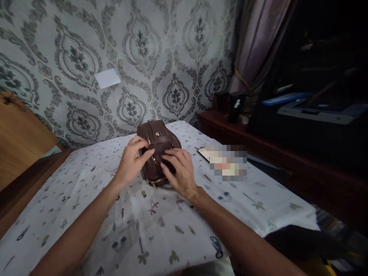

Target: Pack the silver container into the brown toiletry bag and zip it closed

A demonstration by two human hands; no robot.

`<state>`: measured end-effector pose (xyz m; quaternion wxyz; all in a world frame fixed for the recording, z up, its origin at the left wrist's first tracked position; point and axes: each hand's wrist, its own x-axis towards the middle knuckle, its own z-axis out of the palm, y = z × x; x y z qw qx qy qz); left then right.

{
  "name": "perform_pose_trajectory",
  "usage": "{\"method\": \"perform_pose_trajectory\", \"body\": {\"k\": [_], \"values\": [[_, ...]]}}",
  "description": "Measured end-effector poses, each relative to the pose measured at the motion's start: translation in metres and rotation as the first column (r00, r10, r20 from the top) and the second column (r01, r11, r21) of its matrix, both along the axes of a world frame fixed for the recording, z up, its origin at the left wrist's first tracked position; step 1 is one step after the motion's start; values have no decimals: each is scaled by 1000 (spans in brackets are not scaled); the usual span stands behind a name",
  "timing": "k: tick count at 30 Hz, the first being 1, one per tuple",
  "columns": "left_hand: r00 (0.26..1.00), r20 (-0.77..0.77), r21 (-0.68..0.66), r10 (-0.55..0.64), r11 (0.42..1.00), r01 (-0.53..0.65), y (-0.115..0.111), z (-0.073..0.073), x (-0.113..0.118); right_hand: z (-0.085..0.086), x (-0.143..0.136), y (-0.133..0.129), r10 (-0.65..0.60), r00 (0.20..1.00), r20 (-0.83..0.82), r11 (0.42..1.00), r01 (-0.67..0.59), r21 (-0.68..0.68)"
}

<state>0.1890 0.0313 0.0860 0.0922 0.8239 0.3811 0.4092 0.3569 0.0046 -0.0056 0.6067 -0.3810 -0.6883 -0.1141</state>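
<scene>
A dark brown bag (163, 147) with gold-coloured zips and studs rests on a white cloth with a leaf pattern (161, 234). At the bag's left side is my left hand (132, 159), its thumb and fingertips closed on the strap or flap near a gold zip; exactly what they pinch is too small to tell. My right hand (180, 168) lies against the bag's right front, fingers bent and apart, the fingertips touching the brown surface.
A phone (204, 153), partly blurred out, lies right of the bag. Patterned wallpaper (143, 46) with a white switch plate (107, 78) rises behind. A dark red shelf (227, 130) with small items runs along the right, and a wooden board (23, 134) stands left.
</scene>
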Motion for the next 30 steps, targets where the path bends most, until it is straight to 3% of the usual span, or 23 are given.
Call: {"method": "perform_pose_trajectory", "body": {"k": [4, 6, 9, 11, 14, 19, 26, 30], "values": [[981, -153, 129, 121, 986, -101, -4, 9, 13, 2, 8, 6, -116, 912, -394, 988, 65, -140], [966, -227, 153, 126, 984, -92, -4, 15, 24, 0, 12, 12, -108, 849, -517, 967, -33, -254], [937, -318, 194, 148, 977, -89, -1, 21, 40, -1, 18, 20, 6, 782, -623, 887, -292, -357], [924, -346, 233, 164, 969, -85, 5, 22, 49, 0, 23, 24, 98, 757, -646, 835, -416, -361], [929, -339, 216, 148, 973, -77, 15, 20, 54, 2, 31, 28, 195, 754, -628, 784, -504, -361], [982, -169, 117, 81, 991, -61, 26, 14, 54, 1, 38, 31, 274, 730, -626, 736, -578, -352], [999, -49, 55, 21, 998, -18, 27, 9, 54, -3, 36, 34, 238, 750, -617, 762, -538, -360], [995, -95, 74, -9, 997, 16, 25, 9, 52, -4, 36, 35, 239, 755, -610, 771, -529, -353]]}}
